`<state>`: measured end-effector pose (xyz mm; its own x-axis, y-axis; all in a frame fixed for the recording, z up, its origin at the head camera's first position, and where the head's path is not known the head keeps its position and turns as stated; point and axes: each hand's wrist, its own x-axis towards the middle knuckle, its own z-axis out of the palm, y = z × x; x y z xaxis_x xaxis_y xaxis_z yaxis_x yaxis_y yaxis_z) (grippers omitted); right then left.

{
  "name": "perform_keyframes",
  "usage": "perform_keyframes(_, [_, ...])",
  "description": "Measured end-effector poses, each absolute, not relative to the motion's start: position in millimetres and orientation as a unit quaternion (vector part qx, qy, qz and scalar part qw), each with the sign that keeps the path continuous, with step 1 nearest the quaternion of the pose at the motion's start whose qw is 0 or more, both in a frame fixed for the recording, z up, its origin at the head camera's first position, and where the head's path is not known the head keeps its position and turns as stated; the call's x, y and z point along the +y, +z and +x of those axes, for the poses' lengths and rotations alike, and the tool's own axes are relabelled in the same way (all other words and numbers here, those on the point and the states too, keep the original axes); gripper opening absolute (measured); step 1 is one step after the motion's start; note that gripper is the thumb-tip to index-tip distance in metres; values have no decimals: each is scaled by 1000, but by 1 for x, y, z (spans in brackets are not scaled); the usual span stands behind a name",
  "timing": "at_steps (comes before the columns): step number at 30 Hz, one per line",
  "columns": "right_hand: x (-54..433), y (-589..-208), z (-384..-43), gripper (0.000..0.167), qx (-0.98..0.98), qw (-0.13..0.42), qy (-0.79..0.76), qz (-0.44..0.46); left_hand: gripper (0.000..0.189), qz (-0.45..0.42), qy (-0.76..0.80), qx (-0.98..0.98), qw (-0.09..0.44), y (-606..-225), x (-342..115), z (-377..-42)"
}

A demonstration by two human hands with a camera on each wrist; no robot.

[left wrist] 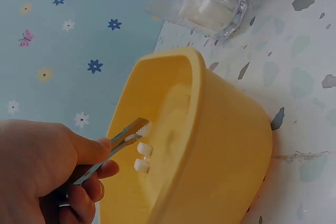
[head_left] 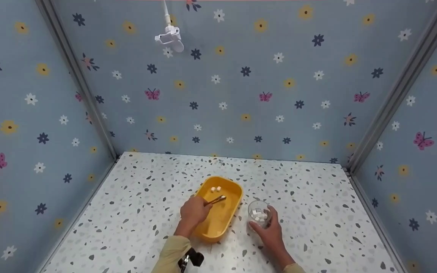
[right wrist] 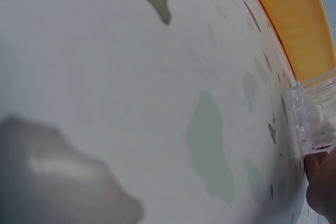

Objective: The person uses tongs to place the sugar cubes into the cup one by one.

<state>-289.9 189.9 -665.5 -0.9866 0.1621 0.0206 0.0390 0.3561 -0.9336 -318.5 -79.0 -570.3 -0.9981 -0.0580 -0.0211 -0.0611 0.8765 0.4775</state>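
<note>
My left hand [head_left: 195, 209] grips metal tongs [left wrist: 113, 150] over a yellow tray [head_left: 218, 225], their tips inside its rim. A pale patch shows at the toothed tips; I cannot tell whether it is a cube. Two small white cubes [left wrist: 142, 157] lie on the tray's floor, beyond the tongs in the head view. To the right of the tray, my right hand [head_left: 272, 232] holds a clear glass [head_left: 254, 205] with thumb and fingers around its sides. Several white cubes [head_left: 259, 215] fill its lower part. The right wrist view catches only part of the glass [right wrist: 315, 121] and hand.
The speckled white tabletop [head_left: 146, 212] meets patterned blue walls at the back and both sides. A white clamp on a rod [head_left: 170, 36] hangs before the back wall. A black device [head_left: 194, 258] sits at my left wrist.
</note>
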Motion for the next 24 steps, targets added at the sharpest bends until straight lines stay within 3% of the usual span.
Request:
perform_keyframes(12, [185, -666, -287, 96, -815, 44, 574, -70, 20, 110, 299, 948, -19, -557, -84, -292])
perform_keyframes(20, [186, -668, -289, 96, -819, 49, 567, -70, 16, 204, 335, 917, -72, -556, -70, -287])
perform_keyframes(24, [185, -667, -289, 95, -816, 53, 573, -62, 21, 232, 347, 906, -65, -556, -58, -289])
